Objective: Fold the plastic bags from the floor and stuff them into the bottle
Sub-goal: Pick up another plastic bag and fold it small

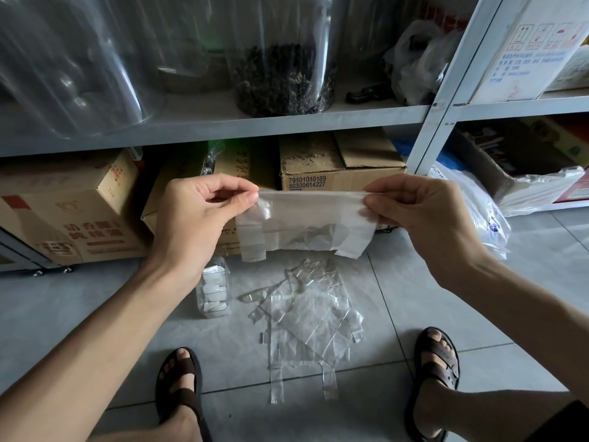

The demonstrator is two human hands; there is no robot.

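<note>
Plastic, thin and milky, is hanging as a folded bag (306, 224) stretched level between two raised hands. The left hand (191, 215) is pinching its top left corner between thumb and forefinger. The right hand (424, 218) is pinching the top right corner the same way, with the handle loops dangling below. Under the left wrist a clear bottle (213, 288) is standing on the tiled floor (95, 298), holding white folded wads. More clear bags (306, 320) are lying flat on the floor just right of the bottle, between two feet in brown sandals (178, 387). Cardboard boxes (342, 167) are sitting under the shelf (223, 126) behind.
</note>
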